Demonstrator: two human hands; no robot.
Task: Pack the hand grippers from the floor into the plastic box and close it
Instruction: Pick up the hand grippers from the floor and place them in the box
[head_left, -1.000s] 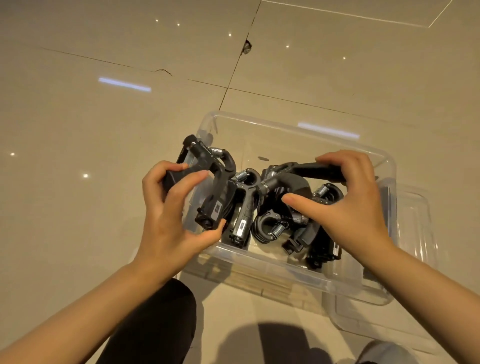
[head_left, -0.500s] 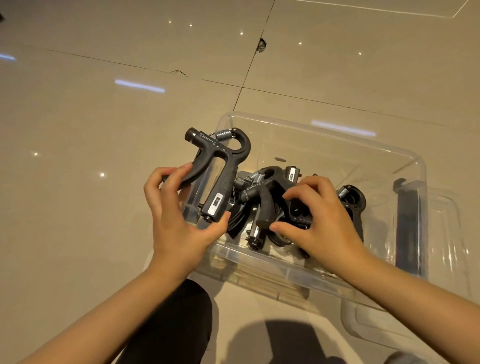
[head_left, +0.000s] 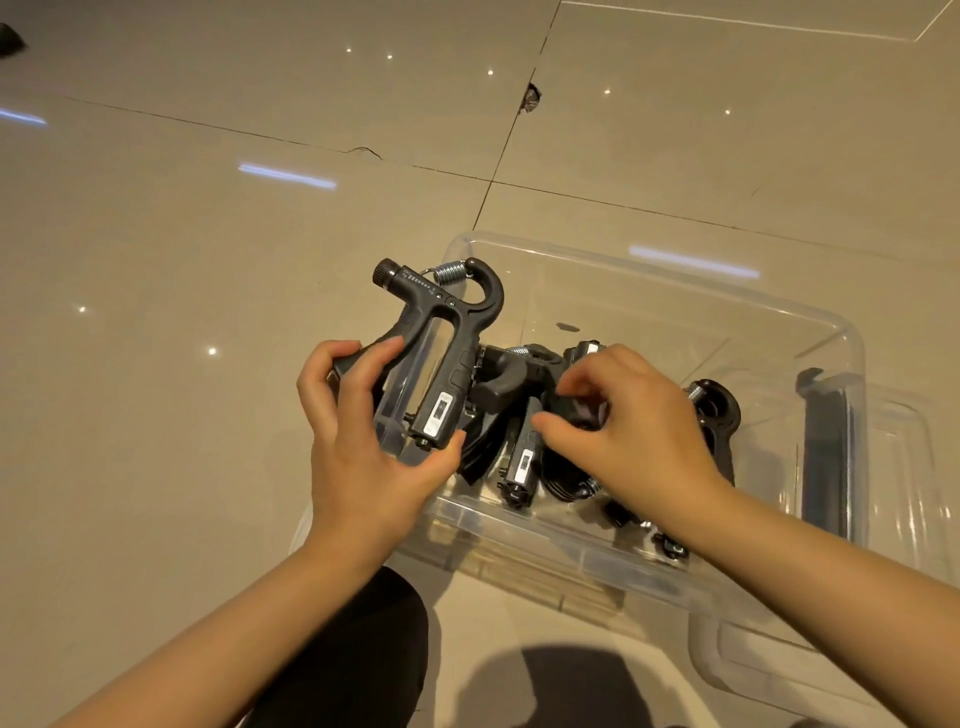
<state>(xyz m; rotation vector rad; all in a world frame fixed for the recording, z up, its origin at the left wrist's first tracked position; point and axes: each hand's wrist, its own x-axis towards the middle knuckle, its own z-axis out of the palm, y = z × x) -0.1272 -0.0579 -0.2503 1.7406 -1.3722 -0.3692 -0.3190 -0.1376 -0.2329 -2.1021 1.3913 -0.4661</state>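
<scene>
Head view: left hand (head_left: 363, 457) clasps a hand gripper (head_left: 441, 358) over the plastic box (head_left: 675, 291) rim, right hand (head_left: 628, 421) pinching another inside, likely making room.

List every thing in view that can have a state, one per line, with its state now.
Box: open, no lid on, grippers piled in its near left part.
Lid: off, lying on the floor partly under the box's right side.
Raised gripper: held over the box's left edge, unsqueezed.
Left hand: grips the raised gripper's handles.
Right hand: inside the box, fingers curled on a gripper in the pile.
</scene>
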